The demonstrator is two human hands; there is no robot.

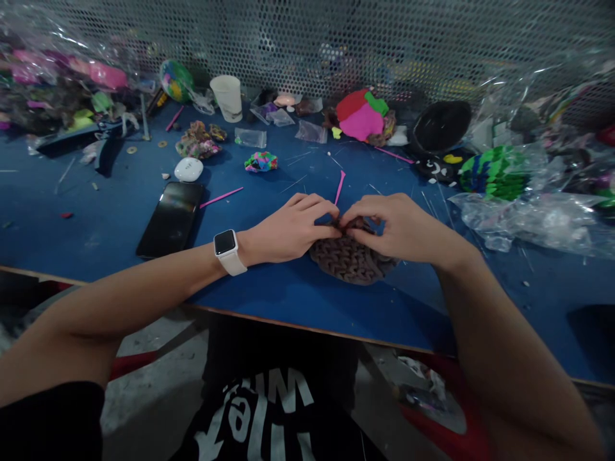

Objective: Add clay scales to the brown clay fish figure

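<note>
On the blue table near its front edge lies a rounded brown piece [353,259] with a braided, knit-like surface, which looks like modelling clay. My left hand [302,224], with a white watch on the wrist, pinches at its upper edge with thumb and forefinger. From the other side my right hand [391,224] also pinches there, its fingertips nearly meeting the left ones. Whatever sits between the fingertips is too small and dark to make out. Just behind the hands is a pink plastic stick [340,187].
A black phone [170,219] and a white earbud case [189,169] lie to the left. Farther back stand a paper cup [227,98], a small multicoloured clay lump [261,162] and a pink-red clay piece [360,118]. Clear plastic bags [533,218] crowd the right. A perforated metal panel [307,45] closes the back.
</note>
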